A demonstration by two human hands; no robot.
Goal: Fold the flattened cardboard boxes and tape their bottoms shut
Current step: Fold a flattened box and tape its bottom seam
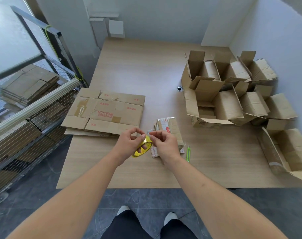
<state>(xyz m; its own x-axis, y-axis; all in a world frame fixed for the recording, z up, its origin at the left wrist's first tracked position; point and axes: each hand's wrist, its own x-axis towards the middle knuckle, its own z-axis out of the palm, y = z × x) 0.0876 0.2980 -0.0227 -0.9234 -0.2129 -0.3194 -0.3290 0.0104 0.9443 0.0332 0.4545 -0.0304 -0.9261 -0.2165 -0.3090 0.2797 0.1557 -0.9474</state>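
Both hands are raised just above the near part of the wooden surface (pixel 129 69), meeting at a yellow-cored roll of clear tape (pixel 143 148). The left hand (pixel 129 146) has its fingers curled through and around the roll, holding it up, with thumb and forefinger bent over the top edge. The right hand (pixel 164 144) sits just beside it, fingers curled, thumb and forefinger pinched together at the roll's upper rim; whether they actually have the tape's loose end I cannot tell. Directly behind the right hand lies a small folded box (pixel 171 130) with red and white labels, resting on the surface, and just to its right a green utility knife (pixel 188 153) lies flat. To the left, a stack of flattened cardboard boxes (pixel 105 112) with red print and old brown tape patches sits at the surface's left edge. Over on the right, a cluster of already folded boxes (pixel 233 94) lies crowded together, flaps open, reaching to the wall. Beyond the surface on the left stands a wire cart (pixel 34 107) loaded with more flat cardboard.
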